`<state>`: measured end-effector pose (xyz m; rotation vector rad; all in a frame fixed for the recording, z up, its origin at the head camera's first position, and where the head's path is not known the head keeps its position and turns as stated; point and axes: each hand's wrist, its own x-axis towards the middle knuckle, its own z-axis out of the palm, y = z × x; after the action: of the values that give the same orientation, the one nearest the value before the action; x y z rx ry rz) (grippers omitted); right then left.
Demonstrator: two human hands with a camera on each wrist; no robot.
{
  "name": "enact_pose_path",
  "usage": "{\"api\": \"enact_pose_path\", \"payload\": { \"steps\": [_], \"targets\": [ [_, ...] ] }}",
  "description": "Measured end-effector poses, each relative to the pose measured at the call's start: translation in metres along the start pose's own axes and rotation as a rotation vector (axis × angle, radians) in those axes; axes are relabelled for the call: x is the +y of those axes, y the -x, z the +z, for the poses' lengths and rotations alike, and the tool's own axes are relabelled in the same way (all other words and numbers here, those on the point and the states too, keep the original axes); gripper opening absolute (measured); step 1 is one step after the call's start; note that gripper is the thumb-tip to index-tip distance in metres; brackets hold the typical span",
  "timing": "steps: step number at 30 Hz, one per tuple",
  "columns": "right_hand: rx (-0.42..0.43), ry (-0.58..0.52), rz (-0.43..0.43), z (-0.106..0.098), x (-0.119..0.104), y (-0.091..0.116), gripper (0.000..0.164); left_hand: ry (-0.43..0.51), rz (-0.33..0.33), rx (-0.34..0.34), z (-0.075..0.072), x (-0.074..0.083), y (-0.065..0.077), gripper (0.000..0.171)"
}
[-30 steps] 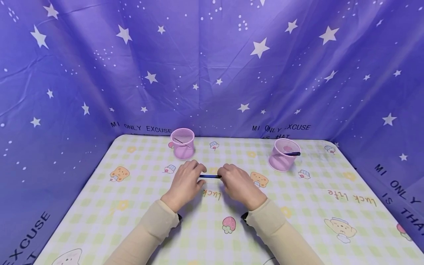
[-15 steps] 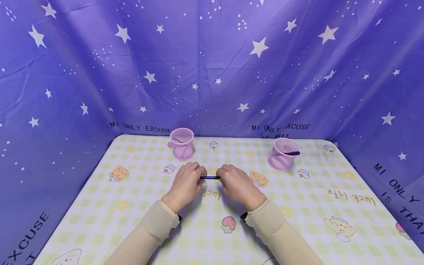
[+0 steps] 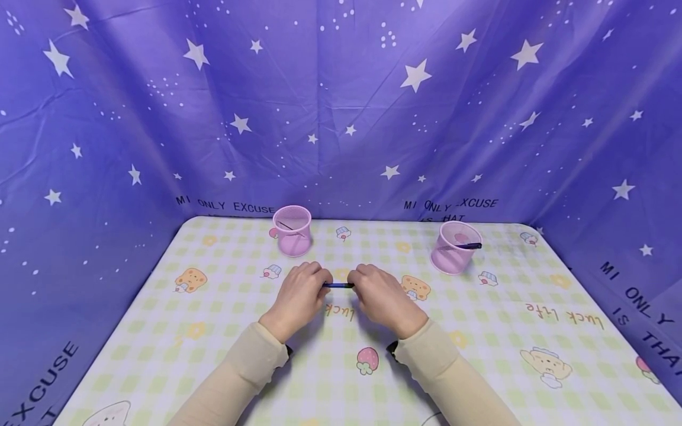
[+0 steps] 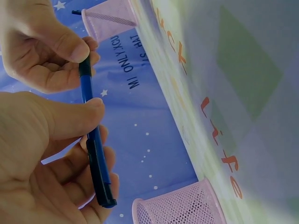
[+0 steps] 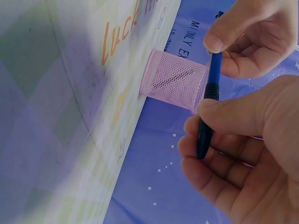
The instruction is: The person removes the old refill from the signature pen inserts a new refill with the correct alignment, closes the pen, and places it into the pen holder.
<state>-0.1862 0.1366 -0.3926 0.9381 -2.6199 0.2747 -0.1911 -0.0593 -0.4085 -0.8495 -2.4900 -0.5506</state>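
A blue ballpoint pen (image 3: 338,286) with black ends lies level between my two hands, over the middle of the table. My left hand (image 3: 299,299) pinches the clip end; in the left wrist view the thumb presses the blue barrel (image 4: 87,88) and the black clip (image 4: 96,168) lies along the curled fingers. With thumb and fingers my right hand (image 3: 388,299) pinches the ribbed black grip (image 5: 212,91), and the pointed tip (image 5: 203,144) rests against its fingers.
Behind the left hand stands a pink mesh pen cup (image 3: 295,241) with a thin dark pen inside. Another pink mesh cup (image 3: 450,260), back right, has a dark pen (image 3: 471,246) leaning over its rim. A checked tablecloth (image 3: 341,396) covers the table; a starry purple curtain (image 3: 341,154) hangs behind.
One second ago the left thumb stood apart from the index finger; now they pinch the pen. The pen has come slightly lower in view, and the hands have otherwise barely moved.
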Motion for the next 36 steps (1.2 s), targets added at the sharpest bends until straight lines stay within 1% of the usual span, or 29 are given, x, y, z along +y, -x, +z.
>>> {"api": "enact_pose_path", "payload": {
  "steps": [15, 17, 22, 24, 30, 36],
  "targets": [
    [0.001, -0.001, 0.015, -0.0026, -0.0003, -0.0001, 0.013, -0.049, -0.007, -0.044, 0.0008, 0.0015, -0.0008, 0.005],
    [0.001, 0.001, 0.010, -0.0022, -0.0002, 0.0000, 0.013, -0.049, -0.008, -0.047, 0.0007, 0.0017, -0.0007, 0.008],
    [0.000, 0.008, 0.005, -0.0007, 0.0000, 0.0005, 0.014, -0.033, -0.002, -0.047, 0.0005, 0.0018, -0.0002, 0.025],
    [0.001, 0.008, 0.005, -0.0003, 0.0000, 0.0006, 0.014, -0.023, -0.003, -0.040, 0.0007, 0.0017, 0.0000, 0.028],
    [0.000, 0.005, 0.006, -0.0002, -0.0003, 0.0007, 0.014, -0.006, -0.009, -0.016, 0.0016, 0.0015, 0.0006, 0.025],
    [-0.008, 0.005, 0.011, -0.0002, -0.0008, 0.0002, 0.014, -0.015, -0.005, -0.017, 0.0015, 0.0015, 0.0007, 0.020]
  ]
}}
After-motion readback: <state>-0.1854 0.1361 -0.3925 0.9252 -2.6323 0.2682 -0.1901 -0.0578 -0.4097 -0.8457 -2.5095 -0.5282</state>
